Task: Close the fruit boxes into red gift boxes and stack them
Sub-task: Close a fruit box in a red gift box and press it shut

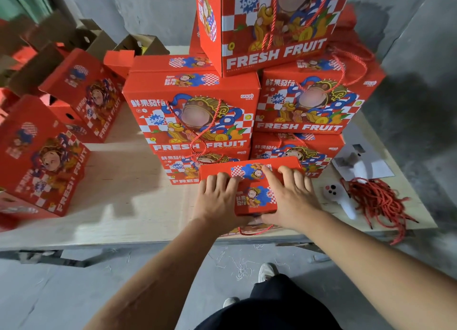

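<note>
Both hands flat on top of the near box (254,188), which stands at the counter (123,206) front edge. Left hand (217,201) fingers straight, pressing the left flap. Right hand (291,201) spread wide over the right side, thumb under the front lip. Stack (197,111) of closed boxes directly behind. Open boxes (37,156) at left. Cords (376,201) right, bare counter between.

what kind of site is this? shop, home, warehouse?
Probably a small packing or storage room, not a shop: bare concrete walls, a stack of closed red gift boxes on a plywood bench, unfolded boxes and loose red cord handles.
</note>
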{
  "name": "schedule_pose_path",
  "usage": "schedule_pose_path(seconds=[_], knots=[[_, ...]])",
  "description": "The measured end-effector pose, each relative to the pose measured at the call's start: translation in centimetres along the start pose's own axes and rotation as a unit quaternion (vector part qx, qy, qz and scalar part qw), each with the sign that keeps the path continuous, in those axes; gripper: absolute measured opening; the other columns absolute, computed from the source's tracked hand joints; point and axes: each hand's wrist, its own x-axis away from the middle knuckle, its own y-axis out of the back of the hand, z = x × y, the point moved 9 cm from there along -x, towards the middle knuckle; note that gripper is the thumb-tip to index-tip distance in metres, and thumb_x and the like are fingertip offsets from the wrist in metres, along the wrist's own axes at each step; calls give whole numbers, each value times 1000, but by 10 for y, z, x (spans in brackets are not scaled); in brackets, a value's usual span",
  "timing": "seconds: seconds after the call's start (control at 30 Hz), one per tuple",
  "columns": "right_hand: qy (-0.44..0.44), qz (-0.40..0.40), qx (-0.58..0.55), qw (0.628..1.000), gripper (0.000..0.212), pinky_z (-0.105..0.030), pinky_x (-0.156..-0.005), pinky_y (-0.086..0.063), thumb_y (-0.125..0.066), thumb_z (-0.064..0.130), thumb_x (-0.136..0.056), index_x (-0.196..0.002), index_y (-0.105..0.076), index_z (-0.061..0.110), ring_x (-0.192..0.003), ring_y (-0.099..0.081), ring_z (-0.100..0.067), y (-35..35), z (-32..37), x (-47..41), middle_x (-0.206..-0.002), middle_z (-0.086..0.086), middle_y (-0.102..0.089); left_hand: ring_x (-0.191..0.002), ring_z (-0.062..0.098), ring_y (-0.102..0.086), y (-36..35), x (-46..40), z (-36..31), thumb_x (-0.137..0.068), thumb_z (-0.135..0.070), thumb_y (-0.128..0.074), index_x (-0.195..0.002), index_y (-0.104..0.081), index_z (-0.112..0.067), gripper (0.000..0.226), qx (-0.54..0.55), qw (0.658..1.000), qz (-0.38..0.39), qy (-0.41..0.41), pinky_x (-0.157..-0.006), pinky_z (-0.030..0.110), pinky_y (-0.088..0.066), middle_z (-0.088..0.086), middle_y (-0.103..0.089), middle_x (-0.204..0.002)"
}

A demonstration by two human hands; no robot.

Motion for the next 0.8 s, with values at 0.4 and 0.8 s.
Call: schedule_pose_path(seconds=[0.4,0.8], knots=[[3,-38,-42,998,134,-51,-116,-26,-75,79,-55,-162,-12,30,-138,-32,-38,6,3,23,-147,-8,-28,-98,29,-53,8,20,-4,-59,-92,-65,-130,-60,-22,100,-4,1000,-30,7,-92,41,-37,4,-56,-116],[59,-159,27,985,106,-47,-81,-35,-66,94,-53,-122,-54,15,-93,-45,-32,10,5,45,-106,-7,-47,-93,32,-58,26,20,0,-86,-90,-34,-107,-63,-27,72,152,986,9,70,-81,41,-45,0,-66,-103]])
